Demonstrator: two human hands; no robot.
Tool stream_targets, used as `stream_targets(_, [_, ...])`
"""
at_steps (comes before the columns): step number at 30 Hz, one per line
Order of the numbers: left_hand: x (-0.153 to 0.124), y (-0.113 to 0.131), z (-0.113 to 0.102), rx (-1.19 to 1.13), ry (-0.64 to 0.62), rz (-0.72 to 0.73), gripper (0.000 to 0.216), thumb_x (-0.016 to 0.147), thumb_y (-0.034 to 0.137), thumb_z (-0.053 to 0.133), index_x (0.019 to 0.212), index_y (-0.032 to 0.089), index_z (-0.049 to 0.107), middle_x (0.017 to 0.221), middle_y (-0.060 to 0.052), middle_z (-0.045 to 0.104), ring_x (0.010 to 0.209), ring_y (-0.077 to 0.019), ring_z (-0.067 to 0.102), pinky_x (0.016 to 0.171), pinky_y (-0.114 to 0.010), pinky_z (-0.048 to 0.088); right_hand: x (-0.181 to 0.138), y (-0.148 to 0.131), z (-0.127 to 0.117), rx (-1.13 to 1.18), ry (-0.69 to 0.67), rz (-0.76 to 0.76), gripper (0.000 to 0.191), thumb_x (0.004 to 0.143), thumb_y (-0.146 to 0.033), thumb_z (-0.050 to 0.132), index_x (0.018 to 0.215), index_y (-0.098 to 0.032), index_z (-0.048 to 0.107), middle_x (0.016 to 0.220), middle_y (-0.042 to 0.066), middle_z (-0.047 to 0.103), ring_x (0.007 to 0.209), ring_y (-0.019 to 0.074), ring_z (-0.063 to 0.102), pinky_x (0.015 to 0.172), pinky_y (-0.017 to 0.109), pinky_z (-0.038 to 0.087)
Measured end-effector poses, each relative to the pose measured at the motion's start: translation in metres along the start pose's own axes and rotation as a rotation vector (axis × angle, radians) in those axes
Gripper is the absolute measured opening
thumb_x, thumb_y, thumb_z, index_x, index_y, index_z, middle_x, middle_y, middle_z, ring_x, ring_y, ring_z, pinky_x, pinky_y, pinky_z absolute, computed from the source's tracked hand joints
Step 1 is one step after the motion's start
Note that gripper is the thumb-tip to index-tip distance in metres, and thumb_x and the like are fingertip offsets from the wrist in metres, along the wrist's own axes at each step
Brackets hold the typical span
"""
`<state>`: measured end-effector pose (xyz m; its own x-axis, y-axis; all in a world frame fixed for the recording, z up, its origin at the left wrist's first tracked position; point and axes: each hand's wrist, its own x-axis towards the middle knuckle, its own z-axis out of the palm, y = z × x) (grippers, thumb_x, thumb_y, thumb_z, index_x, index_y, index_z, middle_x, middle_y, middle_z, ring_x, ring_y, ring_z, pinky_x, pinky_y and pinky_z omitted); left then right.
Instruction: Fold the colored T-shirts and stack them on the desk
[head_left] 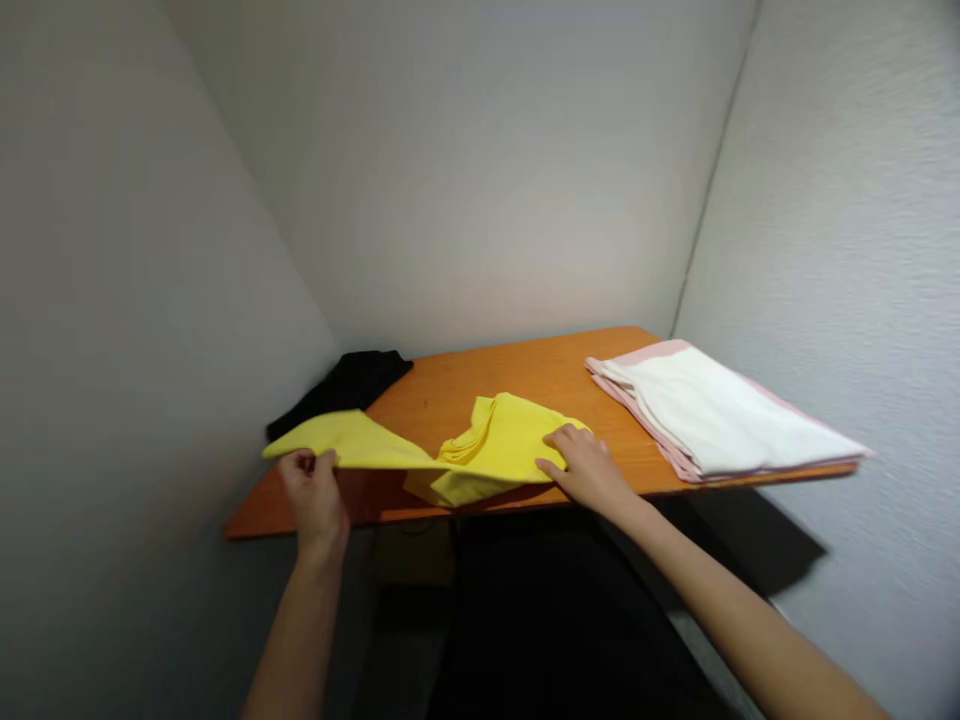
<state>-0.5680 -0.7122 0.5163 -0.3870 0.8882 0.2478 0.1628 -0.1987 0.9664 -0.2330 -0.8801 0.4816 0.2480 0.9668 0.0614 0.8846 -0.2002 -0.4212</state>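
A yellow cloth (480, 450) lies crumpled near the front edge of an orange wooden table (525, 375). My left hand (313, 490) pinches the cloth's left end and holds it lifted off the table. My right hand (585, 465) rests flat on the cloth's right part, fingers spread, pressing it to the tabletop.
A folded stack of white and pink cloths (712, 415) lies at the table's right end, overhanging the front edge. A black cloth (345, 385) lies bunched at the back left corner. Grey walls close in on the left, back and right.
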Motion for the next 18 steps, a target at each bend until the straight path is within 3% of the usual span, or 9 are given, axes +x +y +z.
stream_targets(2, [-0.006, -0.017, -0.024, 0.123, 0.062, -0.034, 0.031, 0.063, 0.023, 0.057, 0.087, 0.021, 0.038, 0.085, 0.002, 0.045, 0.080, -0.0154, 0.053, 0.087, -0.038, 0.050, 0.003, 0.000, 0.003, -0.148, 0.027, 0.016, 0.032, 0.093, -0.042, 0.055, 0.111, -0.016, 0.060, 0.111, 0.014, 0.058, 0.106, 0.0298, 0.051, 0.091, 0.041, 0.039])
stream_targets(4, [-0.014, -0.021, -0.040, 0.243, 0.086, 0.024, 0.035, 0.061, 0.018, 0.060, 0.090, 0.021, 0.040, 0.102, -0.004, 0.049, 0.101, -0.0221, 0.054, 0.099, -0.047, 0.043, 0.011, 0.003, 0.005, -0.248, 0.055, 0.071, 0.036, 0.091, -0.043, 0.057, 0.112, -0.014, 0.059, 0.109, 0.016, 0.057, 0.103, 0.0309, 0.051, 0.088, 0.040, 0.040])
stream_targets(5, [-0.017, -0.019, -0.043, 0.321, 0.052, 0.096, 0.035, 0.063, 0.018, 0.061, 0.092, 0.021, 0.042, 0.114, -0.008, 0.048, 0.112, -0.0257, 0.050, 0.105, -0.050, 0.037, 0.018, 0.006, 0.006, -0.289, 0.068, 0.121, 0.041, 0.089, -0.044, 0.059, 0.114, -0.012, 0.058, 0.110, 0.018, 0.056, 0.103, 0.0326, 0.051, 0.087, 0.041, 0.040])
stream_targets(7, [-0.019, -0.009, -0.037, 0.457, -0.168, 0.260, 0.025, 0.074, 0.021, 0.057, 0.097, 0.020, 0.046, 0.127, -0.012, 0.046, 0.127, -0.0288, 0.042, 0.112, -0.053, 0.029, 0.034, 0.013, 0.010, -0.311, 0.063, 0.188, 0.047, 0.085, -0.040, 0.064, 0.118, -0.008, 0.056, 0.111, 0.021, 0.055, 0.103, 0.0352, 0.050, 0.085, 0.042, 0.040])
stream_targets(9, [-0.016, 0.001, -0.013, 0.506, -0.499, 0.358, 0.016, 0.086, 0.026, 0.047, 0.100, 0.021, 0.051, 0.126, -0.011, 0.052, 0.126, -0.0267, 0.045, 0.112, -0.050, 0.031, 0.051, 0.018, 0.013, -0.256, 0.020, 0.145, 0.035, 0.083, -0.024, 0.062, 0.114, -0.009, 0.058, 0.107, 0.018, 0.057, 0.100, 0.0306, 0.052, 0.085, 0.038, 0.039])
stream_targets(11, [-0.011, 0.008, 0.025, 0.471, -0.743, 0.348, 0.020, 0.091, 0.030, 0.044, 0.105, 0.021, 0.054, 0.121, -0.008, 0.058, 0.118, -0.0226, 0.052, 0.107, -0.042, 0.038, 0.064, 0.019, 0.013, -0.196, -0.024, 0.019, 0.026, 0.079, -0.007, 0.054, 0.103, -0.014, 0.061, 0.104, 0.012, 0.060, 0.097, 0.0233, 0.053, 0.085, 0.030, 0.038])
stream_targets(13, [-0.005, 0.009, 0.070, 0.459, -0.867, 0.310, 0.023, 0.092, 0.032, 0.047, 0.110, 0.022, 0.057, 0.118, -0.007, 0.061, 0.111, -0.0197, 0.057, 0.101, -0.035, 0.043, 0.072, 0.015, 0.009, -0.222, 0.046, -0.026, 0.030, 0.079, -0.001, 0.046, 0.099, -0.017, 0.061, 0.107, 0.010, 0.059, 0.100, 0.0224, 0.051, 0.086, 0.030, 0.036])
stream_targets(16, [0.002, 0.003, 0.137, 0.494, -0.979, 0.191, 0.021, 0.093, 0.034, 0.053, 0.103, 0.017, 0.062, 0.106, -0.008, 0.065, 0.102, -0.0201, 0.060, 0.096, -0.037, 0.045, 0.077, 0.002, -0.002, -0.277, 0.274, 0.095, 0.027, 0.086, -0.006, 0.042, 0.107, -0.014, 0.058, 0.115, 0.019, 0.054, 0.109, 0.0314, 0.046, 0.091, 0.041, 0.034])
stream_targets(18, [0.001, -0.001, 0.173, 0.526, -1.017, 0.068, 0.025, 0.094, 0.037, 0.055, 0.099, 0.014, 0.062, 0.099, -0.007, 0.065, 0.095, -0.0200, 0.061, 0.091, -0.040, 0.048, 0.085, -0.008, -0.007, -0.148, 0.233, 0.170, 0.020, 0.090, -0.014, 0.045, 0.105, -0.013, 0.058, 0.114, 0.021, 0.056, 0.113, 0.0335, 0.046, 0.095, 0.043, 0.033])
